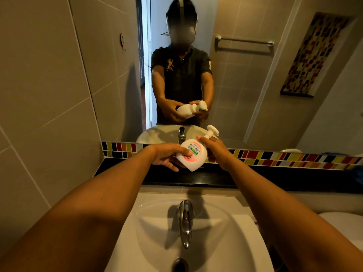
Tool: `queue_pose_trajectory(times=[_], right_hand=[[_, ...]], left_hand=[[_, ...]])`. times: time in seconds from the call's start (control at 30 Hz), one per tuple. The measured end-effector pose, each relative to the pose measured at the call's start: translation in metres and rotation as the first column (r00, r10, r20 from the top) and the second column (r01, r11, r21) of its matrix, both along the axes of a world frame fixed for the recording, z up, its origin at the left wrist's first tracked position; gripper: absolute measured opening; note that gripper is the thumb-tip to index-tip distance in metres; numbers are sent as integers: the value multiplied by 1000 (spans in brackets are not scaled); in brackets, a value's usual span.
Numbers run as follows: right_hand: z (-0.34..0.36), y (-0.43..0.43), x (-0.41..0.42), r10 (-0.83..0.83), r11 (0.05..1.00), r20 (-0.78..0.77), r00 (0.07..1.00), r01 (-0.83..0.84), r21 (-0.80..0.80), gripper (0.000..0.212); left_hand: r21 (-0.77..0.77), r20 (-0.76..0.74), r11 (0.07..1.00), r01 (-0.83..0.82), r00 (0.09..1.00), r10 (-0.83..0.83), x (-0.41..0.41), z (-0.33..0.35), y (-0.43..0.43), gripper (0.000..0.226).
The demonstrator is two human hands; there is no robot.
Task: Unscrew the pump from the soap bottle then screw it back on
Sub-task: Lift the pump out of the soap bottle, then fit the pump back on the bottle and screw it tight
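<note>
A white soap bottle [193,155] with a pink and green label is held tilted in the air above the black counter, its neck pointing up and to the right. My left hand [169,156] grips the bottle's body from the left and below. My right hand [215,148] wraps the neck, just under the white pump head [212,131]. The pump sits on the bottle; the joint at the neck is hidden by my fingers. The mirror behind shows the same grip from the other side.
A white sink [243,228] with a chrome tap [185,220] lies directly below my arms. A black counter ledge [275,177] and a coloured tile strip [294,157] run under the mirror. A white toilet lid [341,222] shows at the right edge.
</note>
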State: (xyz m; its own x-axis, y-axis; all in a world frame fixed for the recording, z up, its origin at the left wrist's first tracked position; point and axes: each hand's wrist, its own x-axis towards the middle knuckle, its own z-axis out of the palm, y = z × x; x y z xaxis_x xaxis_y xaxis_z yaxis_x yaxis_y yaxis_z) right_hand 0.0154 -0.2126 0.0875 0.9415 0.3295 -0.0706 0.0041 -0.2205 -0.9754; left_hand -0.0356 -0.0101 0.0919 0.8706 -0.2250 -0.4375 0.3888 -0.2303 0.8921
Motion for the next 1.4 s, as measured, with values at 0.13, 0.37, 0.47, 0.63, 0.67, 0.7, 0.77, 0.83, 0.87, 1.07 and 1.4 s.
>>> queue_pose_trajectory(times=[0.13, 0.37, 0.47, 0.63, 0.67, 0.7, 0.77, 0.83, 0.87, 1.07, 1.4], right_hand=[[4, 0, -2, 2, 1000, 10, 1000, -2, 0, 38], [2, 6, -6, -62, 997, 44, 997, 60, 41, 18], [-2, 6, -5, -95, 991, 37, 995, 91, 94, 14], [-11, 6, -5, -171, 978, 25, 985, 167, 123, 14], [-13, 5, -5, -185, 975, 16, 983, 182, 128, 13], [-15, 4, -5, -197, 973, 9, 980, 194, 127, 13], [-17, 3, -4, -211, 970, 1, 977, 210, 122, 12], [-19, 2, -2, -225, 966, -9, 974, 224, 127, 14], [-20, 2, -1, -230, 965, -16, 973, 230, 127, 16], [-23, -4, 6, -153, 986, -60, 986, 156, 56, 28], [-60, -30, 17, 128, 987, -235, 963, -101, 122, 54]], left_hand=[[-50, -64, 998, 25, 998, -28, -3, 6, 4, 49], [161, 149, 987, -5, 989, -19, 2, -4, -7, 41], [245, 270, 968, -60, 963, -9, 4, -10, -14, 37], [332, 386, 937, -109, 922, -30, 5, -18, -25, 51], [351, 401, 928, -123, 915, -30, 5, -19, -27, 54], [368, 417, 919, -140, 909, -28, 5, -21, -29, 57], [400, 445, 900, -174, 895, -25, 5, -23, -33, 60], [423, 467, 885, -196, 884, -27, 7, -26, -36, 62], [430, 472, 881, -199, 881, -31, 8, -27, -37, 62], [384, 435, 908, -166, 900, -20, 14, -28, -32, 61], [124, 304, 980, -156, 946, 112, 20, -48, -10, 50]])
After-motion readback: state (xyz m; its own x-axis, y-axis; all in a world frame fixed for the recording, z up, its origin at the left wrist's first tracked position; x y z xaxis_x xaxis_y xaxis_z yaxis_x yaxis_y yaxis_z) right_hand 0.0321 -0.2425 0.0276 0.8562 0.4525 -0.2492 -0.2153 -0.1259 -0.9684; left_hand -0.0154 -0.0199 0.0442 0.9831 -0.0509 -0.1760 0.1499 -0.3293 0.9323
